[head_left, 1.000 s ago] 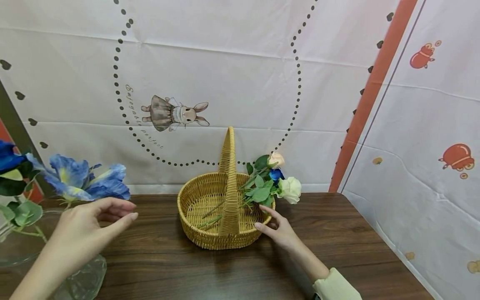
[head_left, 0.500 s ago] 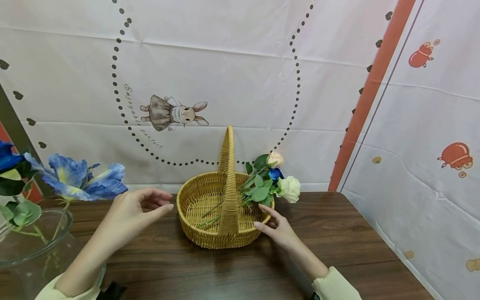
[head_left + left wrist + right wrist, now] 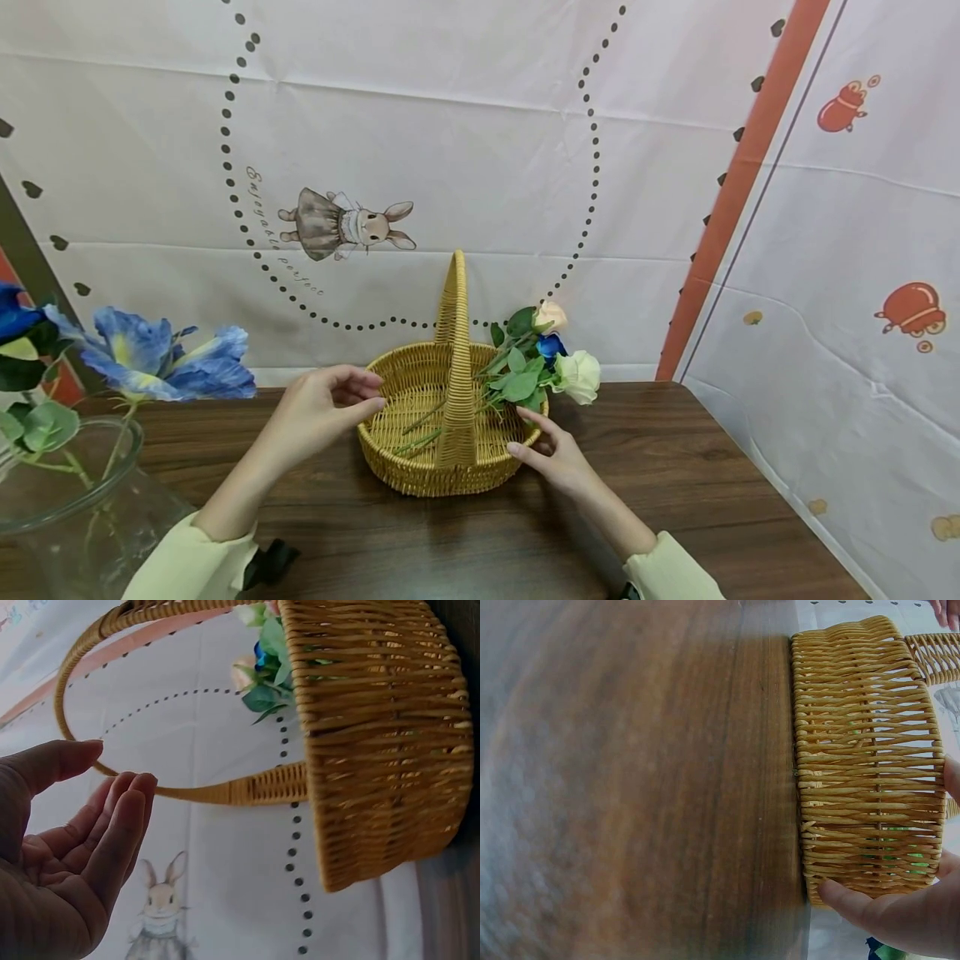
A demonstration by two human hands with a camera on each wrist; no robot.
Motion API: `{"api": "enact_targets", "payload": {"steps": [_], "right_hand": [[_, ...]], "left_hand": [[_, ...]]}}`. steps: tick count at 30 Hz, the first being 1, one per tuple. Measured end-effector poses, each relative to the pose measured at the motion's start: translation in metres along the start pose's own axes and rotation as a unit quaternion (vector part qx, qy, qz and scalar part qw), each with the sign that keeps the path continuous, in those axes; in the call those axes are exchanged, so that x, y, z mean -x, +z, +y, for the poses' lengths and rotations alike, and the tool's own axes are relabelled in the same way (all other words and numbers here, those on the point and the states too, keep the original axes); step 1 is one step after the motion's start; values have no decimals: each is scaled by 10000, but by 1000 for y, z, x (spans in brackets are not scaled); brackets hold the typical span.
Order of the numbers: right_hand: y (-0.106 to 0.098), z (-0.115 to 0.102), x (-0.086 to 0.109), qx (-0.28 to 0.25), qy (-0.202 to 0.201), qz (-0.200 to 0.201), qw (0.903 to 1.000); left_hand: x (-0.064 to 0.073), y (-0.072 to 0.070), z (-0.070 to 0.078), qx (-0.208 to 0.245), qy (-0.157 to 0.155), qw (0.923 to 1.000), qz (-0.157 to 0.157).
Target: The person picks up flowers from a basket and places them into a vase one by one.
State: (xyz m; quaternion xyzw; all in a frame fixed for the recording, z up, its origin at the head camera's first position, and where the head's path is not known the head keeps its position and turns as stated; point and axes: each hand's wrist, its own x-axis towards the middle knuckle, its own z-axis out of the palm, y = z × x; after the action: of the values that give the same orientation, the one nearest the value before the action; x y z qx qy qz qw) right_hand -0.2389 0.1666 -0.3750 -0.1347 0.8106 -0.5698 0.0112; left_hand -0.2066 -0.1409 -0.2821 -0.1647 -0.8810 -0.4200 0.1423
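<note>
A yellow wicker basket (image 3: 439, 482) with a tall arched handle (image 3: 459, 358) stands on the dark wooden table. Three artificial roses lean over its right end: a peach rose (image 3: 551, 317), a dark blue rose (image 3: 551, 348) and a pale green-white rose (image 3: 578, 377), their stems reaching under the handle. My right hand (image 3: 558, 457) grips the right end of the basket at the rim, with one finger (image 3: 847, 900) against the outer wall in the right wrist view. My left hand (image 3: 322, 412) hovers at the left rim, fingers loosely bent with nothing between thumb and fingertips (image 3: 135, 787).
On the left, a clear glass vase (image 3: 112, 492) holds a light blue flower (image 3: 161, 354), a dark blue bloom (image 3: 15, 312) and green leaves. A white printed cloth (image 3: 480, 125) hangs behind the table (image 3: 420, 550).
My left hand has moved right, from in front of the vase and light blue flower to the basket's left rim. My right hand has stayed at the right end.
</note>
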Motion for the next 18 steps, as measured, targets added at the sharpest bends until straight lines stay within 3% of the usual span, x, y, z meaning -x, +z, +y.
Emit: {"api": "enact_targets", "payload": {"steps": [18], "right_hand": [[0, -1, 1, -53, 55, -18, 10000]], "left_hand": [[-29, 43, -17, 476, -151, 9981, -359]]}}
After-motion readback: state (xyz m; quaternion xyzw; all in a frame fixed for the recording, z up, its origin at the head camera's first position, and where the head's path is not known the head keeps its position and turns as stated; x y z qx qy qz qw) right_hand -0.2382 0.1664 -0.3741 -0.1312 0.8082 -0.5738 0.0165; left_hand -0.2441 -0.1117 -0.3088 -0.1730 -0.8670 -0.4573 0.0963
